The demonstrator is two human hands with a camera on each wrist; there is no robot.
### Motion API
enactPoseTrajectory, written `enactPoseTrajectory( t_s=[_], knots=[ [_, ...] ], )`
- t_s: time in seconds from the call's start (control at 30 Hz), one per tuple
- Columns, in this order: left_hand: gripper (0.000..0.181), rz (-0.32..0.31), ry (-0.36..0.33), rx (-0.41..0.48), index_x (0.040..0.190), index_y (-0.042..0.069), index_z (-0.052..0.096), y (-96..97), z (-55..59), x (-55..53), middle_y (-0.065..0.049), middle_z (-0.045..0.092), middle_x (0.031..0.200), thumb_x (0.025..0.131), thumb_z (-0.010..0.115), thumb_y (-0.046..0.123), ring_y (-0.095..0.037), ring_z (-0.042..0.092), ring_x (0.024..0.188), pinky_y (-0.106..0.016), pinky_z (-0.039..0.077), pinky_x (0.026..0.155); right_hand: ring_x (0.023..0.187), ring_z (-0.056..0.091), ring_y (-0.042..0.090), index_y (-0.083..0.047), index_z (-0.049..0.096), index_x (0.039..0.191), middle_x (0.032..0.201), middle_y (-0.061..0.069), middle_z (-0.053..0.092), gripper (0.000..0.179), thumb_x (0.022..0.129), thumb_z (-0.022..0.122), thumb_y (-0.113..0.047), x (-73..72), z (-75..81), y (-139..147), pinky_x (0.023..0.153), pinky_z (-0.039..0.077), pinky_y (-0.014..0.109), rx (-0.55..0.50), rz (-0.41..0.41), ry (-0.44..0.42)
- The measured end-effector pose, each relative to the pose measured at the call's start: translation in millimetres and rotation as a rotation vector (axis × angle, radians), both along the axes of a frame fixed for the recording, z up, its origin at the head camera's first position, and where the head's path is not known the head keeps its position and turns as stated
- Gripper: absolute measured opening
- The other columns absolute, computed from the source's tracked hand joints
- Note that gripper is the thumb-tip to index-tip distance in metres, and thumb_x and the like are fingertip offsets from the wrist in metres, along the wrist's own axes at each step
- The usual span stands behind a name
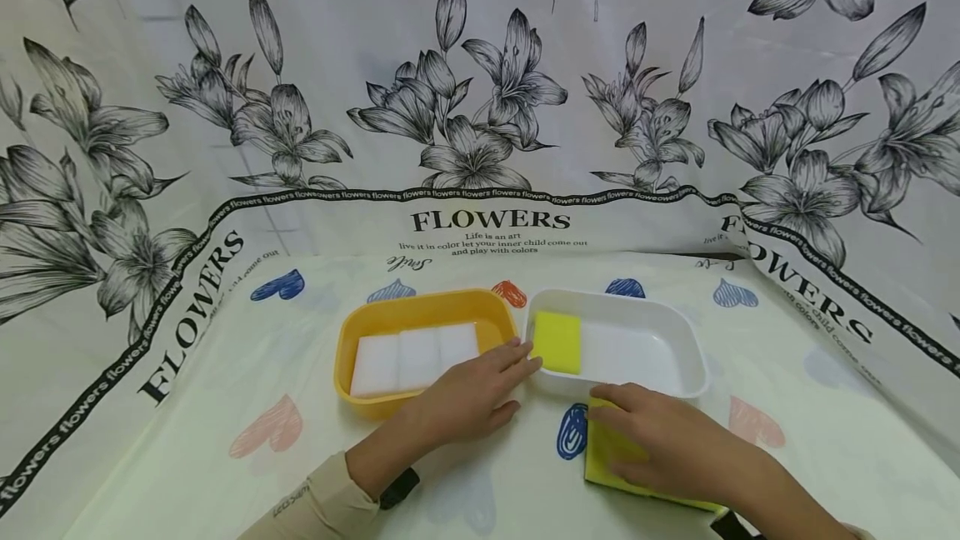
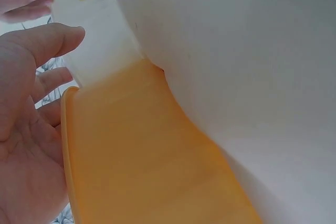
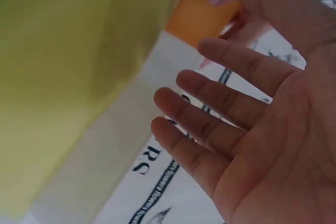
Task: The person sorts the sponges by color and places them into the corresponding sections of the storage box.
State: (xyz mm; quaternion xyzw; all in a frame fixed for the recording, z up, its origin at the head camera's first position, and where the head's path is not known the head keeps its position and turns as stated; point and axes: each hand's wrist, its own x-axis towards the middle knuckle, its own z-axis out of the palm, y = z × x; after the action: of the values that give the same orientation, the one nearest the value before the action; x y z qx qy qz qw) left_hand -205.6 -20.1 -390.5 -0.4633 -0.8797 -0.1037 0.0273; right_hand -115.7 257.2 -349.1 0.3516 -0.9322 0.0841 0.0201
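Note:
My left hand (image 1: pixel 476 390) is over the right rim of an orange tray (image 1: pixel 347 357), fingers extended with their tips near the left end of a white tray (image 1: pixel 637 340). In the left wrist view, the same hand (image 2: pixel 31 119) is beside the orange tray wall (image 2: pixel 142 150) and grips nothing. Three white sponge blocks (image 1: pixel 420 352) lie side by side in the orange tray. One yellow sponge (image 1: pixel 557 342) sits at the white tray's left end. My right hand (image 1: pixel 667 444) is above yellow sponge material (image 1: pixel 611 465) with a dark underside; its fingers (image 3: pixel 210 108) are extended and hold nothing.
The two trays stand next to each other on a pale cloth (image 1: pixel 300 473) printed with hearts. Behind and at both sides hangs a white curtain (image 1: pixel 480 148) with black flower drawings and lettering.

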Motion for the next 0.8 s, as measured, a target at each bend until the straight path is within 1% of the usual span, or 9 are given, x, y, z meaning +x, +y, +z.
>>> enactPoseTrajectory(
  t_s=[0.13,0.33,0.47,0.57,0.63,0.73,0.8],
  knots=[
    [0.066,0.0,0.003,0.007,0.153,0.016,0.043,-0.8,-0.7,-1.2,-0.006,0.037,0.159,0.095,0.072,0.027,-0.018,0.031,0.146,-0.035,0.039,0.11,0.121,0.057,0.028,-0.018,0.063,0.132,0.138,0.008,0.056,0.062,0.078,0.085,-0.038,-0.3,-7.5,-0.6,0.098,0.05,0.049,0.032,-0.035,-0.042],
    [0.064,-0.01,0.003,0.018,0.152,0.015,0.044,-1.3,-1.3,-2.0,-0.005,0.037,0.159,0.095,0.071,0.026,-0.018,0.032,0.146,-0.035,0.038,0.11,0.129,0.051,0.034,-0.018,0.062,0.135,0.143,0.011,0.052,0.069,0.075,0.085,-0.045,-1.0,-17.2,-0.8,0.102,0.046,0.054,0.055,-0.071,-0.102],
    [0.065,-0.009,0.001,0.019,0.153,0.015,0.043,-1.0,-0.4,-2.1,-0.006,0.036,0.159,0.095,0.071,0.026,-0.018,0.032,0.146,-0.035,0.039,0.11,0.129,0.051,0.034,-0.019,0.064,0.134,0.143,0.011,0.053,0.069,0.075,0.084,-0.049,-1.9,-21.4,-2.1,0.101,0.047,0.054,0.08,-0.071,-0.111],
    [0.066,-0.005,0.001,0.015,0.153,0.016,0.043,-0.8,-0.4,-2.4,-0.005,0.036,0.159,0.095,0.071,0.026,-0.018,0.031,0.146,-0.035,0.039,0.11,0.126,0.052,0.035,-0.019,0.066,0.132,0.141,0.011,0.055,0.066,0.075,0.085,-0.047,-2.1,-24.1,-3.3,0.1,0.048,0.055,0.094,-0.063,-0.097],
    [0.065,-0.002,-0.001,0.01,0.153,0.016,0.042,-0.7,-0.7,-2.4,-0.005,0.035,0.159,0.095,0.071,0.027,-0.018,0.03,0.146,-0.035,0.038,0.11,0.125,0.051,0.035,-0.021,0.068,0.131,0.14,0.011,0.056,0.063,0.076,0.085,-0.046,-1.5,-25.6,-4.1,0.101,0.046,0.056,0.093,-0.065,-0.099],
    [0.065,-0.005,-0.003,0.008,0.153,0.016,0.043,-0.8,-0.8,-2.1,-0.006,0.036,0.159,0.095,0.071,0.027,-0.018,0.031,0.146,-0.035,0.038,0.11,0.126,0.049,0.036,-0.024,0.069,0.129,0.14,0.01,0.056,0.059,0.076,0.084,-0.044,-0.4,-27.5,-5.3,0.103,0.043,0.059,0.082,-0.074,-0.127],
    [0.065,-0.006,0.0,0.009,0.153,0.015,0.044,-1.1,-0.5,-2.0,-0.006,0.037,0.159,0.095,0.071,0.027,-0.018,0.031,0.146,-0.035,0.039,0.11,0.126,0.048,0.035,-0.026,0.069,0.129,0.14,0.009,0.055,0.057,0.077,0.084,-0.045,0.2,-28.4,-5.8,0.103,0.043,0.059,0.077,-0.076,-0.143]
  ],
)
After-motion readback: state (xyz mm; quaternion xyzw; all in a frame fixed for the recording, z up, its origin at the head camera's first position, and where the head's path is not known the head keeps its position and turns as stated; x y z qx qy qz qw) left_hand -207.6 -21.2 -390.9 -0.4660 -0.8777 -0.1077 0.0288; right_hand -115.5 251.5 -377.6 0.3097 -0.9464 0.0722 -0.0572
